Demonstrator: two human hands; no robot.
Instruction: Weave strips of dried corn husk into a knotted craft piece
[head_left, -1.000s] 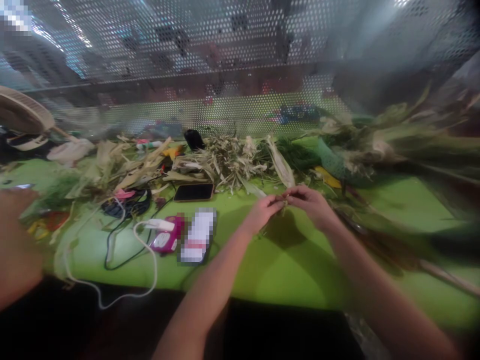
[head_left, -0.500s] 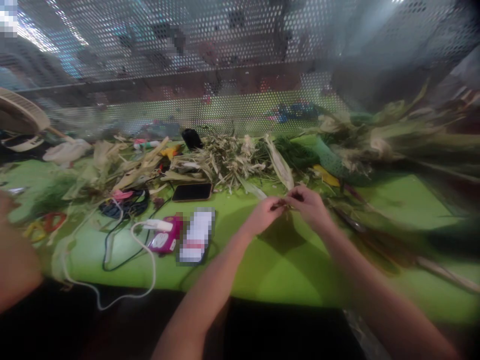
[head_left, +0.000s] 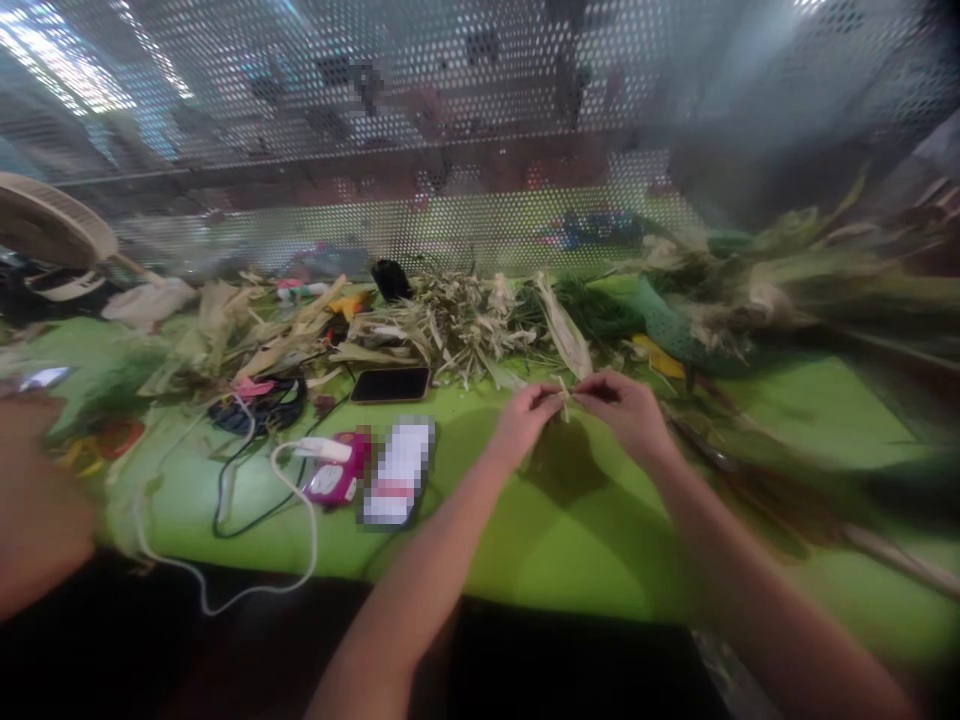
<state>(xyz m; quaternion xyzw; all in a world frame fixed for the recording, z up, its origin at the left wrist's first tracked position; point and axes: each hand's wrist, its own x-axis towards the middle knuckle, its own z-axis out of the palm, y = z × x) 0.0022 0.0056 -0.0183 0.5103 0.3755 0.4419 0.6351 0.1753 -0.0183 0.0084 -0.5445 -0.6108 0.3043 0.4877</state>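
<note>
My left hand (head_left: 521, 422) and my right hand (head_left: 628, 408) are close together above the green table (head_left: 547, 555). Both pinch a small, pale, thin strip (head_left: 565, 400) between thumb and fingertips; it looks like a piece of dried corn husk. Its ends poke out above and below the fingers. Just beyond my right fingertips lies a long dried corn husk (head_left: 564, 330). A heap of knotted, shredded husk pieces (head_left: 472, 325) spreads behind my left hand.
Left of my forearm are a lit phone (head_left: 397, 470), a magenta power bank (head_left: 343, 468) with a white cable, and a dark phone (head_left: 390, 384). A green basket (head_left: 664, 318) with husks stands right. Another person's arm (head_left: 45, 495) rests far left, below a fan (head_left: 52, 220).
My fingertips have drawn slightly apart, and the pale strip now shows between them. The camera view has shifted a little. At far left, the other person's arm has moved inward.
</note>
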